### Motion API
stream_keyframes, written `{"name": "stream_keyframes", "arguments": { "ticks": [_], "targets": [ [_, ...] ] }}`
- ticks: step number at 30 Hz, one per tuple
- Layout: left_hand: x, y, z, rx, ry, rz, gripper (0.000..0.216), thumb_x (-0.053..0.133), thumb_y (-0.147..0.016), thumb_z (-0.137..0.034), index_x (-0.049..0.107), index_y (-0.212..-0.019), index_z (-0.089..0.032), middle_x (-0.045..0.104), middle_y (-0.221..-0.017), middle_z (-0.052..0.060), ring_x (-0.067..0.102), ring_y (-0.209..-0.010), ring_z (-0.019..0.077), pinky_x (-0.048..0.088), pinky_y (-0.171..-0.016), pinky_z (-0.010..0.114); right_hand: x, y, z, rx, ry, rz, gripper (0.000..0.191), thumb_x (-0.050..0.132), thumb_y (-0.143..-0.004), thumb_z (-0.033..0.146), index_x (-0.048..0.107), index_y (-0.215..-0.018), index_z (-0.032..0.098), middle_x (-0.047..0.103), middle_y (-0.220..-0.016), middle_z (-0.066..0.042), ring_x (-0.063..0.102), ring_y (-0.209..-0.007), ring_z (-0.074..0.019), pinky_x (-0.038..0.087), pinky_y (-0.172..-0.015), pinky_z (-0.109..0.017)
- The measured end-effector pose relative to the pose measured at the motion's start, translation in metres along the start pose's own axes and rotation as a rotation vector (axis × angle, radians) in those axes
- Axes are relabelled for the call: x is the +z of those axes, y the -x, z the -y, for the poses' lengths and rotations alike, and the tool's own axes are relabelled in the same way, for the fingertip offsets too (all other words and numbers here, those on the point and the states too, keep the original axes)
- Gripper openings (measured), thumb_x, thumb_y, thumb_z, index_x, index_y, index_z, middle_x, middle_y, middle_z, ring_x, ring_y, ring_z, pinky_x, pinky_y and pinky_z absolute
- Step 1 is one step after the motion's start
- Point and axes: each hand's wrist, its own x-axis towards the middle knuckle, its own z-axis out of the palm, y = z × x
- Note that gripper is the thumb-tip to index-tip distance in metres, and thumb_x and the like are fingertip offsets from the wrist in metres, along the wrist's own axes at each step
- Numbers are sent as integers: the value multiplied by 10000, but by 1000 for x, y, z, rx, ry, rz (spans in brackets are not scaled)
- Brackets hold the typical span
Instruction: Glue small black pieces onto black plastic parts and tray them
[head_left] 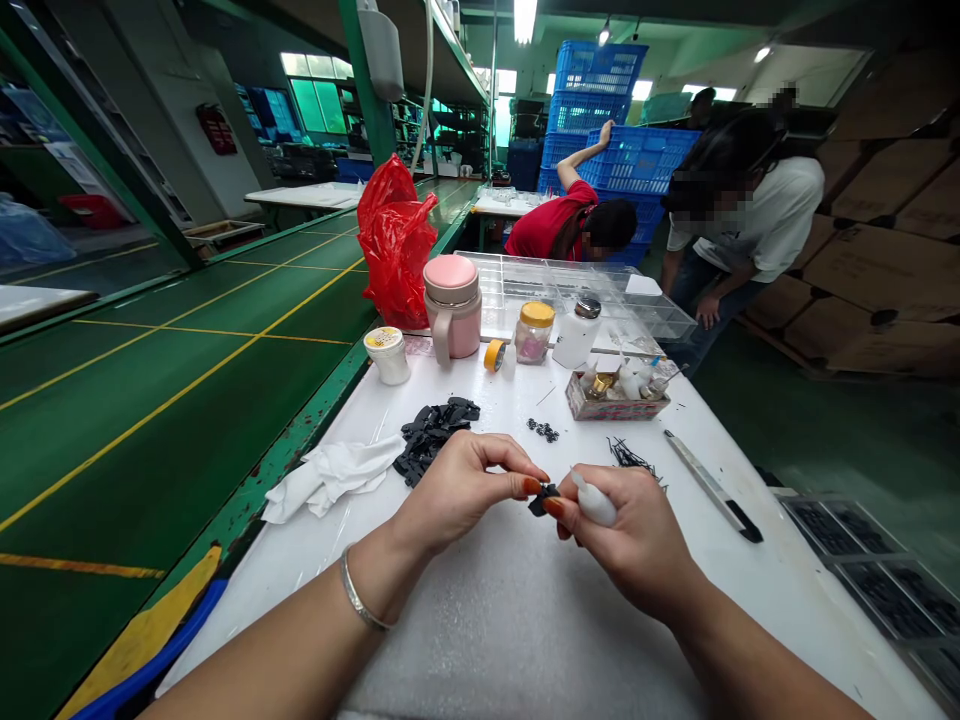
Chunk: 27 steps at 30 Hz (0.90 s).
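Between both hands, above the white table, is a small black plastic part. My left hand pinches it between thumb and forefinger. The fingertips of my right hand press on the part's other side, while a small white squeeze bottle rests in that same hand. Beyond my left hand lies a heap of black plastic parts. A cluster of small black rings and a pile of thin black pins lie beyond my right hand.
Tweezers lie at the right, a white cloth at the left. Behind stand a pink mug, jars, a small box of bottles and a red bag. A green conveyor runs alongside. Two people bend near blue crates.
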Motion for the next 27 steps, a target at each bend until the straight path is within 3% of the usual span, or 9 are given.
{"name": "stream_keyframes", "arguments": {
  "ticks": [4,11,18,27],
  "targets": [
    [-1,-2,3,-27,58,-2,73,737,-747,-192,755,-765,-124,683,-780,67,612,-733,160,473,-704,269,0,-1,-1,-12,-5,-20,287,609,-862,300,592,-603,180,610,-535,16,535,-482,-114,376,-508,-221],
    [1,-4,10,-220,394,37,214,758,-751,-325,720,-823,-127,673,-782,58,623,-736,151,488,-644,249,0,-3,-5,-102,2,-52,290,610,-876,321,600,-624,179,625,-560,8,551,-496,-119,388,-533,-224],
    [2,-4,14,-241,467,76,231,798,-710,-294,675,-768,-108,666,-743,50,617,-670,120,475,-592,209,4,-2,-5,-165,13,-63,269,616,-868,294,595,-625,181,615,-541,17,534,-472,-107,369,-516,-217],
    [10,-1,13,-164,393,2,263,794,-714,-312,650,-767,-98,668,-717,59,636,-653,139,511,-635,247,4,1,-4,-195,36,-122,284,609,-873,286,582,-611,181,604,-532,21,528,-463,-100,364,-505,-215]
  ]
}}
